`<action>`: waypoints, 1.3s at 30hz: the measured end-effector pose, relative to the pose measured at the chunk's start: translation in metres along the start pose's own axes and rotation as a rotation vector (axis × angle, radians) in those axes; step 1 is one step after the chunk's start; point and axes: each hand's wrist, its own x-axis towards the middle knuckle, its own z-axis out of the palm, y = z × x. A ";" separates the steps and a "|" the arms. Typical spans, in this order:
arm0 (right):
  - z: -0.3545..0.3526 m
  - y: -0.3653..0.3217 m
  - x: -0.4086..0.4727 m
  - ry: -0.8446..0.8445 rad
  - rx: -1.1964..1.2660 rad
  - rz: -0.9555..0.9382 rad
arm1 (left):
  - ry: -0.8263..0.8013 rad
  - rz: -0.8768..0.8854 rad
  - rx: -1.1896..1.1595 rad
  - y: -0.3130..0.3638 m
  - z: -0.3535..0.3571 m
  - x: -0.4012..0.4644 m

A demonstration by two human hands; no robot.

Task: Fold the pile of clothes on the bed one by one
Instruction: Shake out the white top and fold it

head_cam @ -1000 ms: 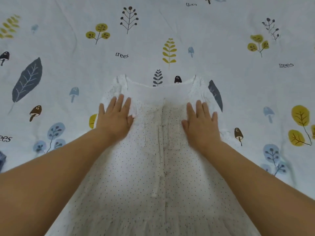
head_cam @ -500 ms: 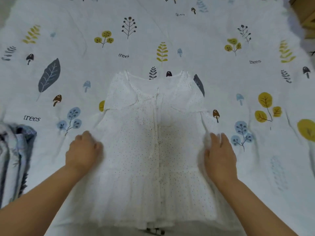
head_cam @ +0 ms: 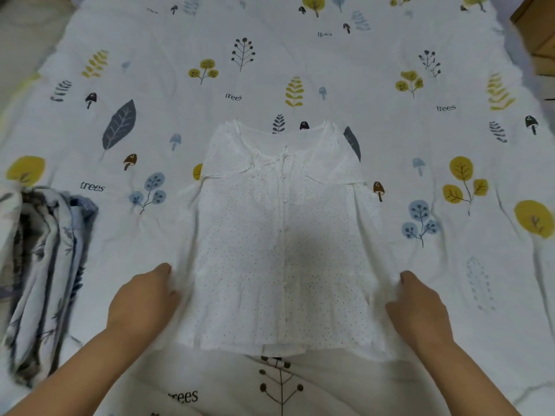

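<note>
A white dotted blouse [head_cam: 282, 229] lies flat, front up, in the middle of the bed, neckline away from me and hem toward me. My left hand [head_cam: 144, 298] grips the blouse's left side edge near the hem, fingers curled into the fabric. My right hand [head_cam: 417, 304] grips the right side edge at the same height. A pile of blue and grey patterned clothes [head_cam: 39, 265] lies at the left edge of the view.
The bed sheet [head_cam: 450, 265] is white with printed leaves, trees and mushrooms and reaches all around the blouse. A brown cardboard box [head_cam: 537, 34] stands past the bed's far right corner.
My hands slid from the blouse's chest down to its sides near the hem and took hold of the edges. The view pulled back, and the pile at the left came into sight.
</note>
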 end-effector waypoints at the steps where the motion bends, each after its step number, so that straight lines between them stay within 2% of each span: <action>1: 0.000 -0.006 -0.007 0.025 -0.019 -0.055 | 0.031 0.046 0.015 0.009 -0.002 -0.006; 3: 0.005 -0.020 -0.020 0.011 -0.020 -0.197 | 0.047 0.139 -0.011 0.031 -0.002 -0.015; 7: 0.020 -0.041 -0.037 -0.226 0.121 -0.463 | -0.231 0.403 -0.188 0.060 0.007 -0.024; 9: 0.025 -0.040 -0.036 -0.249 0.168 -0.488 | -0.164 0.449 -0.206 0.058 0.015 -0.020; 11: 0.030 -0.031 -0.026 -0.149 0.178 -0.468 | 0.063 0.439 -0.204 0.046 0.020 -0.012; 12: 0.032 -0.024 -0.020 -0.097 0.123 -0.464 | 0.122 0.456 -0.177 0.037 0.024 -0.008; 14: 0.042 -0.009 -0.007 -0.048 -0.111 -0.519 | 0.121 0.540 -0.042 0.019 0.033 0.000; 18: 0.053 0.012 0.003 -0.068 -0.469 -0.777 | -0.097 0.684 0.319 -0.015 0.047 0.008; 20: 0.051 0.018 0.006 -0.033 -0.591 -0.873 | -0.174 0.693 0.376 -0.026 0.049 0.011; 24: 0.053 0.022 0.010 -0.021 -0.618 -1.045 | -0.224 0.686 0.339 -0.026 0.051 0.015; 27: 0.049 0.010 0.008 -0.070 -0.584 -1.046 | -0.233 0.718 0.336 -0.017 0.047 0.017; 29: 0.044 -0.004 0.007 -0.131 -0.494 -1.003 | -0.229 0.788 0.206 -0.010 0.037 0.020; 31: 0.038 -0.014 0.015 -0.194 -0.205 -0.926 | -0.261 0.758 -0.073 0.000 0.022 0.027; 34: 0.017 -0.036 0.023 -0.296 0.326 -0.597 | -0.453 0.362 -0.756 0.026 -0.012 0.044; 36: 0.005 -0.053 0.035 -0.277 0.620 -0.464 | -0.432 0.141 -1.095 0.040 -0.025 0.063; 37: 0.001 -0.060 0.043 -0.231 0.697 -0.404 | -0.403 0.075 -1.193 0.046 -0.028 0.073; 39: -0.004 -0.073 0.059 -0.195 0.824 -0.303 | -0.348 -0.012 -1.219 0.056 -0.028 0.092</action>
